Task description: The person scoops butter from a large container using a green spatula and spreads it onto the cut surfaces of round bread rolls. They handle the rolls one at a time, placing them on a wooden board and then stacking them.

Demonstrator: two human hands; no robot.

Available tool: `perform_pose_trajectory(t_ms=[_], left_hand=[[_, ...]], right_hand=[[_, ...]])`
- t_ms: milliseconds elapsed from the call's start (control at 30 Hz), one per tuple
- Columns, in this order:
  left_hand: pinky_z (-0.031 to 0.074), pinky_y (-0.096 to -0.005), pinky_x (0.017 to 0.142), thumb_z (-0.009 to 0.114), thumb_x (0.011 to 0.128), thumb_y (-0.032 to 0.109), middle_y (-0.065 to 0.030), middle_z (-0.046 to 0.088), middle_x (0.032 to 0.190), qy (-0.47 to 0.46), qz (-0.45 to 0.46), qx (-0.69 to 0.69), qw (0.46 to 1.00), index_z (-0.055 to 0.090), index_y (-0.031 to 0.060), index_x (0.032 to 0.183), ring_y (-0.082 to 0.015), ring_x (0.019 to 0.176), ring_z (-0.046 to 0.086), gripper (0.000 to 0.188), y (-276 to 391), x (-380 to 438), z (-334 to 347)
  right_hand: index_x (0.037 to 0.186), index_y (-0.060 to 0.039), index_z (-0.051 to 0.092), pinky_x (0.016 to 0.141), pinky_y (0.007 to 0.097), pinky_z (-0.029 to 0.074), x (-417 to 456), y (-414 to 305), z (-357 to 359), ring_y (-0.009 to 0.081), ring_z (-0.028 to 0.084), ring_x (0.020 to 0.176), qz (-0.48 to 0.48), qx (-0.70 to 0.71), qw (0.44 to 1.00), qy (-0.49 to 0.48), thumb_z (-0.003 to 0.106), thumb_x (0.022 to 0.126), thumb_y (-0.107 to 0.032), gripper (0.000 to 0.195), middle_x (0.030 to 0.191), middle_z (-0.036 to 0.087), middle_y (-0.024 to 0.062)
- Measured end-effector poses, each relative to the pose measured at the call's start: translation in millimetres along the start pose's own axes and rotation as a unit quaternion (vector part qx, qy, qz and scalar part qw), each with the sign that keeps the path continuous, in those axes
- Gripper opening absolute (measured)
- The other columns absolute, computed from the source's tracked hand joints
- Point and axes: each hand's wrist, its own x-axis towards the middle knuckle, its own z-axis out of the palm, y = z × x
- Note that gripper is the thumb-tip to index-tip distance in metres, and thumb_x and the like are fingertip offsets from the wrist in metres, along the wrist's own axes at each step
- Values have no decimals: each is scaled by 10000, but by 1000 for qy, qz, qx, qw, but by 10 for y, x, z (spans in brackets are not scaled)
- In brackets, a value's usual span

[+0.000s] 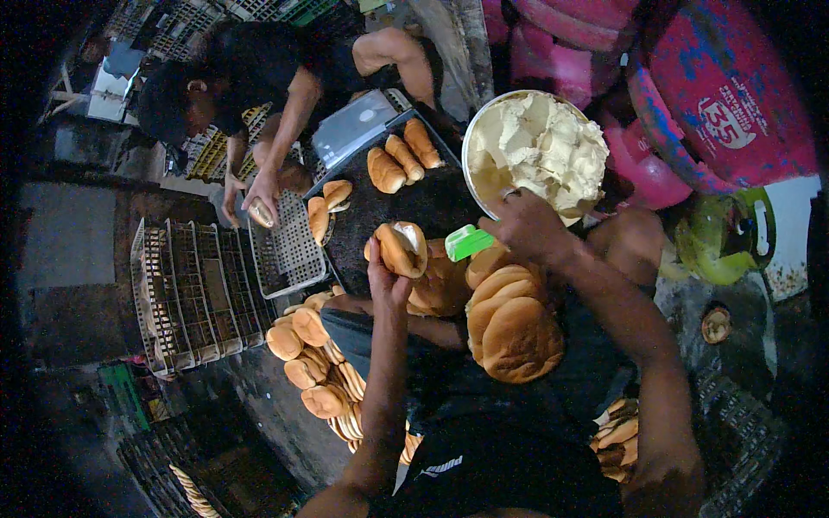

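Note:
My left hand [390, 285] grips a folded bread bun [394, 247] from below. White cream shows in the bun's opening. In my right hand [528, 226] is a bright green spatula [469, 242], its blade pointing left towards the bun, with pale residue on it. Just beyond that hand stands a white tub [475, 120] heaped with pale cream [550, 146]. Under and below the spatula, several flat round buns [518, 337] lean in a row on my lap. Ahead, three folded rolls [387, 171] lie on a dark tray [382, 210], with more rolls [318, 217] at its left corner.
Across the tray a co-worker's hand [264, 188] holds a shiny, seemingly wrapped roll [261, 212] over a perforated plastic basket [291, 259]. A crate [201, 291] stands further left. Stacked buns [324, 401] lie beside my leg. Pink gas cylinders [712, 97] stand at the right.

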Motion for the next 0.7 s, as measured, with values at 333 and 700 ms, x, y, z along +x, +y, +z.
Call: perform_pose_trajectory(t_ms=[333, 700], left_hand=[[556, -353, 832, 667, 869, 43, -98, 660, 1096, -45, 95, 152, 983, 570, 25, 1194, -229, 999, 658, 340, 543, 588, -187], [529, -430, 794, 739, 778, 286, -94, 648, 1172, -51, 232, 968, 86, 587, 116, 1233, -295, 1010, 648, 509, -56, 1538, -604]], right_hand=[[1097, -191, 705, 707, 442, 517, -84, 319, -280, 324, 623, 793, 208, 110, 969, -79, 675, 808, -230, 293, 855, 598, 118], [1077, -167, 693, 770, 456, 530, -13, 318, -198, 346, 639, 862, 199, 170, 960, -96, 660, 828, -252, 266, 912, 629, 141]])
